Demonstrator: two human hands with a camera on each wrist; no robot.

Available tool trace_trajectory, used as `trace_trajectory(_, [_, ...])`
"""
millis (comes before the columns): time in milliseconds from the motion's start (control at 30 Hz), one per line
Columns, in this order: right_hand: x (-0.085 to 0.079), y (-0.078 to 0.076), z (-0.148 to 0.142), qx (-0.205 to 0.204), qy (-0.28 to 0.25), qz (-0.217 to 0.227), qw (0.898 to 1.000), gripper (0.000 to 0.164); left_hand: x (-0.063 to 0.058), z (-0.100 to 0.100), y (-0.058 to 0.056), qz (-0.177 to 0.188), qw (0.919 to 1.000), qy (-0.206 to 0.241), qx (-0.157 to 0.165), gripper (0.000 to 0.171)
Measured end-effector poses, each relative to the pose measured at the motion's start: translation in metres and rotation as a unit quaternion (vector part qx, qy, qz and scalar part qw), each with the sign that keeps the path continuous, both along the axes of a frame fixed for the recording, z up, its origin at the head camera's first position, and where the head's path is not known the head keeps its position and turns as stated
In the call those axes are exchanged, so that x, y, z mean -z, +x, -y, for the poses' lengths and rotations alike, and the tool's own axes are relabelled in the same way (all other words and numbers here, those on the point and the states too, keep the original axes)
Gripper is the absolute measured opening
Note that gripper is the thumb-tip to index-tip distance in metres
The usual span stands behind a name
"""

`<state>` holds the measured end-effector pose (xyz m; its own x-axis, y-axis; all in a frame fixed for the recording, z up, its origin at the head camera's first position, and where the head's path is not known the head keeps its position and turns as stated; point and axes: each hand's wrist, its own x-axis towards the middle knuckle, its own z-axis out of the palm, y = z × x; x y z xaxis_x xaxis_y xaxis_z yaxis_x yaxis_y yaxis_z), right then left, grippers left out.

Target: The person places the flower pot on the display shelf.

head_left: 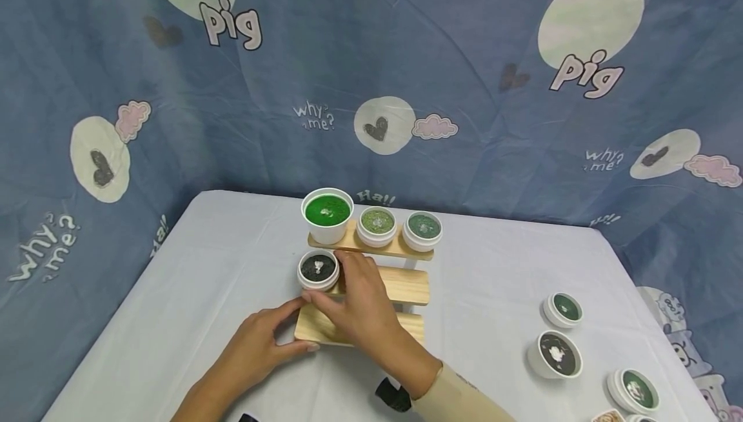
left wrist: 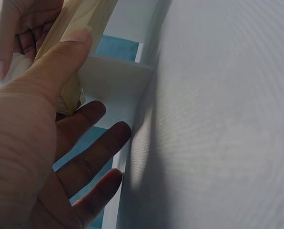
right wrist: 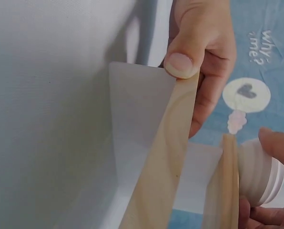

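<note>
A three-tier wooden shelf stand (head_left: 406,286) with white supports stands on the table. On its middle step, at the left end, sits a white jar (head_left: 318,268) with a black filling and a pale figure on top. My right hand (head_left: 368,309) holds this jar between thumb and fingers; the right wrist view shows its white ribbed side (right wrist: 256,174). With the thumb on the front edge, my left hand (head_left: 255,348) grips the left end of the lowest step (head_left: 319,328). Its other fingers (left wrist: 92,157) spread near the white support.
The top step carries a taller green-filled cup (head_left: 327,215) and two jars, one olive (head_left: 377,225) and one grey-green (head_left: 422,230). Several cups and jars, including a dark-filled cup (head_left: 555,354), stand at the table's right. A black object (head_left: 393,395) lies near my right wrist.
</note>
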<state>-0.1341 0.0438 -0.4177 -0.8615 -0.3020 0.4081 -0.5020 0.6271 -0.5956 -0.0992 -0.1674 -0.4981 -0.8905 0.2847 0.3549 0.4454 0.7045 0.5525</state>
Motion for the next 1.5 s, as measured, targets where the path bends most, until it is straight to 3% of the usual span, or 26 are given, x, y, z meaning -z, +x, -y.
trace_trajectory(167, [0.000,0.001,-0.003,-0.004,-0.003,0.004,1.000,0.072,0.002,0.000,-0.001,-0.015,0.9999,0.000,0.002,0.071])
trace_trajectory(500, [-0.002,0.012,-0.021,0.000,-0.013,0.039,0.999,0.073,0.002,-0.001,-0.001,-0.003,1.0000,-0.003,0.002,0.070])
trace_trajectory(900, [0.004,0.026,-0.065,-0.044,-0.050,0.024,0.997,0.066,0.002,-0.001,-0.001,-0.004,1.0000,-0.004,-0.001,0.070])
trace_trajectory(1067, [0.003,0.039,-0.091,-0.052,-0.077,-0.011,0.996,0.063,0.002,-0.002,0.000,-0.003,1.0000,-0.003,-0.002,0.070])
trace_trajectory(1233, [0.004,0.051,-0.123,-0.018,-0.092,-0.052,0.994,0.059,0.002,-0.003,0.000,0.000,1.0000,0.001,-0.001,0.070])
trace_trajectory(1500, [0.004,0.072,-0.173,0.076,-0.029,-0.030,0.996,0.065,0.002,-0.003,0.000,0.007,1.0000,0.001,-0.006,0.069])
